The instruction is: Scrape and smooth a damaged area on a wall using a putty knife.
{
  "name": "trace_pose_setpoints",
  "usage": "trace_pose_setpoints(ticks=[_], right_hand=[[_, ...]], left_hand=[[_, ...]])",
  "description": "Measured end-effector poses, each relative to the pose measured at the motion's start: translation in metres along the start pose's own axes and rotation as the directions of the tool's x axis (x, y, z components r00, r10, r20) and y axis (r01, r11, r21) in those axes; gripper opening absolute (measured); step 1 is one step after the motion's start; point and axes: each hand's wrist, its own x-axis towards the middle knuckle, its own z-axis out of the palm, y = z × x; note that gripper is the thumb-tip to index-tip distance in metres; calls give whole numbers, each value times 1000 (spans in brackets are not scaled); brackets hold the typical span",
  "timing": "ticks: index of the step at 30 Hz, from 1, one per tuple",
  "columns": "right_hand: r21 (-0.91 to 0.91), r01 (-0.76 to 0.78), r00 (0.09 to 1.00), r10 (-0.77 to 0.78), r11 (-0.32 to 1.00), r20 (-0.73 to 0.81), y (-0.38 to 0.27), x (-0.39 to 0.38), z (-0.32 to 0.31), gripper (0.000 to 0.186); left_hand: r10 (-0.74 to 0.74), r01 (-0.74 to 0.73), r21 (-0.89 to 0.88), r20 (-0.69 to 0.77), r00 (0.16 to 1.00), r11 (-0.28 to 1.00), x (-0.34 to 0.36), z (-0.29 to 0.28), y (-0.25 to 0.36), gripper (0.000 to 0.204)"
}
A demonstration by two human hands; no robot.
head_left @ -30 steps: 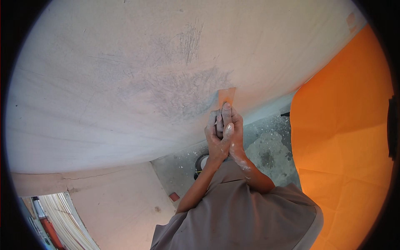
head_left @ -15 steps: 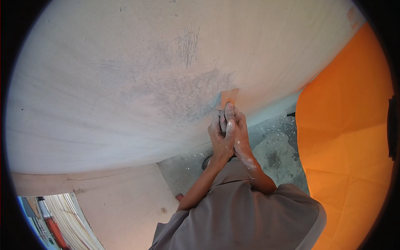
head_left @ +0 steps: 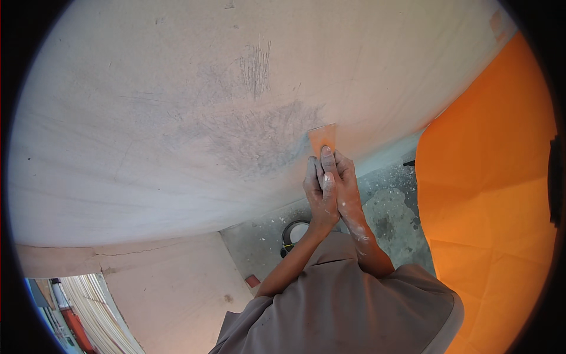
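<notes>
My right hand (head_left: 346, 183) grips a putty knife (head_left: 322, 137), its thumb lying along the lower part of the blade. The wide blade looks orange-brown, and its top edge meets the pale wall (head_left: 383, 71) at the right end of a dark, scratched patch (head_left: 247, 135). Pressed against the right hand, my left hand (head_left: 321, 192) is closed around the same grip. The handle is hidden between the two hands. White dust coats the fingers and my right wrist.
A large orange sheet (head_left: 483, 194) hangs along the right side. On the speckled floor (head_left: 383, 206) below stands a round, dark-rimmed container (head_left: 295, 231) with pale contents, partly behind my left forearm. A small reddish block (head_left: 252, 281) lies farther left, near a pale panel (head_left: 171, 283).
Both hands have shifted slightly right relative to my view, and more of the blade shows. More of the round container and the reddish block has come into sight.
</notes>
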Motion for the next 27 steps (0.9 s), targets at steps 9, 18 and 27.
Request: trace_pose_setpoints(ticks=[9, 18, 27], right_hand=[[98, -66, 997, 63, 993, 35, -18, -5, 9, 47], [-387, -7, 1000, 2, 922, -12, -23, 0, -23, 48], [-146, -44, 999, 43, 988, -12, -17, -4, -11, 46]], left_hand=[[-144, 138, 194, 15, 989, 971, 3, -5, 17, 44], [-92, 101, -163, 61, 994, 981, -4, 33, 6, 59], [-165, 171, -94, 69, 984, 981, -1, 15, 13, 48]])
